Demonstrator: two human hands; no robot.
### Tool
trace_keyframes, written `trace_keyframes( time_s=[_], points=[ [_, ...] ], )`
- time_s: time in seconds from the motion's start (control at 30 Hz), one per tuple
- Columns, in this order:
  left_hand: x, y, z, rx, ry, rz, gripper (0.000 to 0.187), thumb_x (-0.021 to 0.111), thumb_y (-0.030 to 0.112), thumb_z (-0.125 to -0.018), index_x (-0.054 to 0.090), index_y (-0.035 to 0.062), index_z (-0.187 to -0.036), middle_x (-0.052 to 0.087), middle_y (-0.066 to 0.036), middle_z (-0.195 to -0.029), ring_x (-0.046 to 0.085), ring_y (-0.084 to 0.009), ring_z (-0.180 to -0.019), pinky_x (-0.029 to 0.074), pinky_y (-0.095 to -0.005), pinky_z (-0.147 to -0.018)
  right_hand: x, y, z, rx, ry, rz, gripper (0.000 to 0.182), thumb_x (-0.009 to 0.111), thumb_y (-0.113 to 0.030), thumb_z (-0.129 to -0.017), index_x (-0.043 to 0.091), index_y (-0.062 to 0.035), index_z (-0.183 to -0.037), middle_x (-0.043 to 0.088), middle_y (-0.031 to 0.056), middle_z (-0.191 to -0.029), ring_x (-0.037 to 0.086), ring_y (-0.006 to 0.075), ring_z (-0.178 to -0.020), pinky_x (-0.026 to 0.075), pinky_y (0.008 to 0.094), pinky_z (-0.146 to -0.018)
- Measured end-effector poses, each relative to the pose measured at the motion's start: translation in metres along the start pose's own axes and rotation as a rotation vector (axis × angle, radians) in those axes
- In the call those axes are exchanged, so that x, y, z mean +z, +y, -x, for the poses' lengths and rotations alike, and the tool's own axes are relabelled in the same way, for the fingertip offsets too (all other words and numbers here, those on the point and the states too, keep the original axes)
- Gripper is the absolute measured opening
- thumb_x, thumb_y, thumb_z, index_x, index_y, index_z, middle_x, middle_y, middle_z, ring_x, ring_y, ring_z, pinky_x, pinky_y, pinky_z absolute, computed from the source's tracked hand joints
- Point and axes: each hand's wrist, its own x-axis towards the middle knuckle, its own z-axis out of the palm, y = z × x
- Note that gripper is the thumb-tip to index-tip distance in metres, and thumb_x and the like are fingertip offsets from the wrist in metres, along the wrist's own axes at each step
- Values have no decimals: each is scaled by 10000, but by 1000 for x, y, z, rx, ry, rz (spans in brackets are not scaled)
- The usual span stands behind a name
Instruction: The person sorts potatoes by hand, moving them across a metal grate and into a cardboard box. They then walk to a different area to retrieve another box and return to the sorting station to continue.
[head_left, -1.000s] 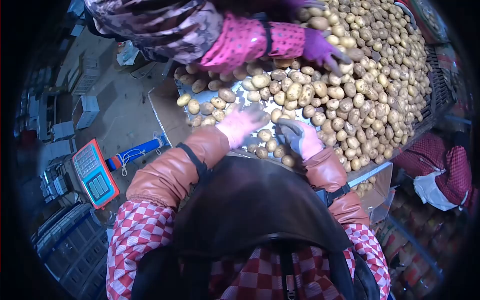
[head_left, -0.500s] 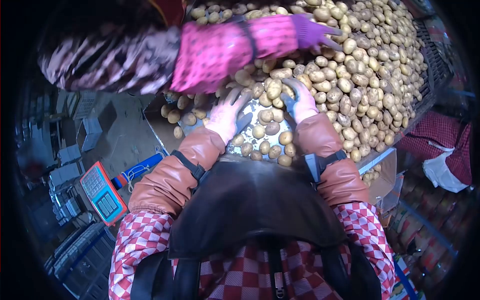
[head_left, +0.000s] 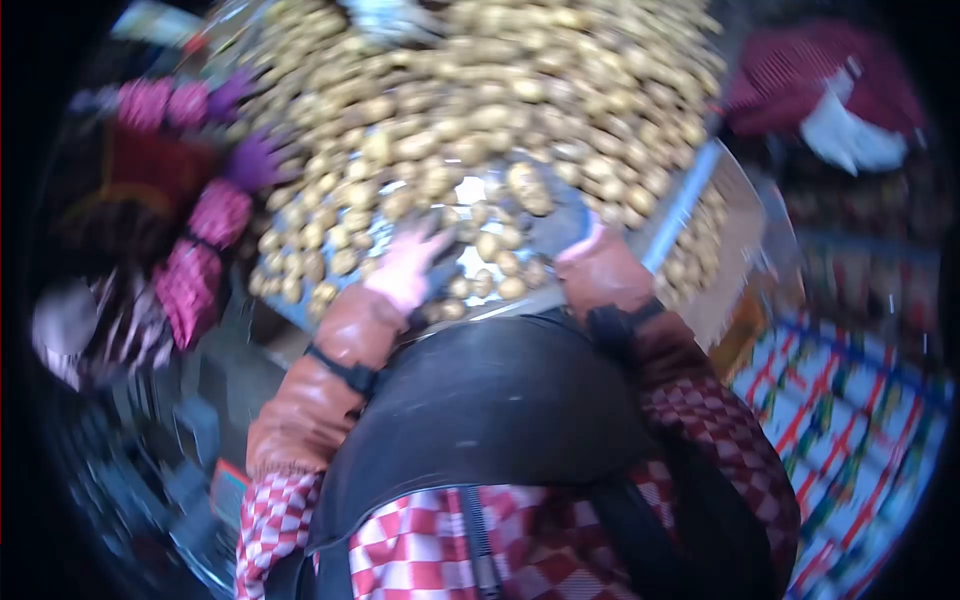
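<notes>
A broad pile of potatoes point(head_left: 490, 85) covers the table, blurred by motion. My left hand point(head_left: 410, 262), gloved in pink and grey, rests with spread fingers among loose potatoes near the table's front edge. My right hand point(head_left: 555, 215), in a grey-palmed glove, is turned palm up with its fingers under a large potato point(head_left: 529, 189). Between my hands a few smaller potatoes point(head_left: 489, 246) lie on the pale, worn table surface point(head_left: 471, 190).
A co-worker's purple gloves point(head_left: 256, 162) touch the pile's left side. Another gloved hand point(head_left: 392, 20) is at the top. A cardboard box point(head_left: 735, 215) with potatoes stands right, near a dark red sack point(head_left: 820, 75). A scale point(head_left: 229, 492) sits lower left.
The view has swung to the right. My right hand has turned palm up and now holds a potato. The co-worker's arm no longer reaches across in front of me.
</notes>
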Motion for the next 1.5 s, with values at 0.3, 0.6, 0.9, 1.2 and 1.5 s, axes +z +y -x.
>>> trace_keyframes(
  time_s=[0.3, 0.6, 0.9, 1.2, 1.5],
  points=[
    [-2, -7, 17, -103, 48, -56, 654, 744, 147, -782, 494, 156, -1386, 301, -262, -1498, 355, -438, -1354, 343, -465, -1109, -54, -66, 207, -682, 987, 1360, 333, 684, -74, -863, 601, -56, -1184, 678, 57, -963, 665, 168, -829, 543, 306, -698],
    [-4, 38, 1, 61, 197, -46, 616, 728, 299, -790, 502, 136, -1339, 395, -244, -1414, 383, -453, -1304, 327, -558, -1077, -155, -85, 268, -623, 473, 216, 567, 407, -392, -1019, 354, -2, -1427, 486, 153, -1390, 494, 260, -1228, 419, 333, -1020],
    [-4, -33, 136, -657, 303, -354, 388, 681, 272, -801, 640, 132, -1161, 611, -92, -1213, 455, -332, -1263, 392, -523, -996, -61, -47, 108, 172, 245, 40, 445, 432, -316, -1027, 430, -24, -1363, 588, 194, -1238, 644, 280, -999, 572, 354, -733],
    [-6, 2, 117, -318, 310, -249, 385, 688, 145, -732, 664, 168, -1116, 636, -88, -1076, 480, -352, -1215, 377, -501, -1028, 53, 63, 6, 402, -363, 1277, 345, 625, -229, -939, 598, -14, -1208, 659, 104, -1076, 637, 189, -893, 526, 326, -737],
    [-47, -31, 57, -677, 502, -278, 462, 646, 322, -832, 597, 132, -1249, 566, -166, -1231, 492, -348, -1197, 379, -486, -999, -15, 64, -27, -44, 145, 1458, 447, 718, -186, -832, 592, -70, -1246, 588, 184, -1256, 613, 328, -1022, 489, 393, -932]
  ],
)
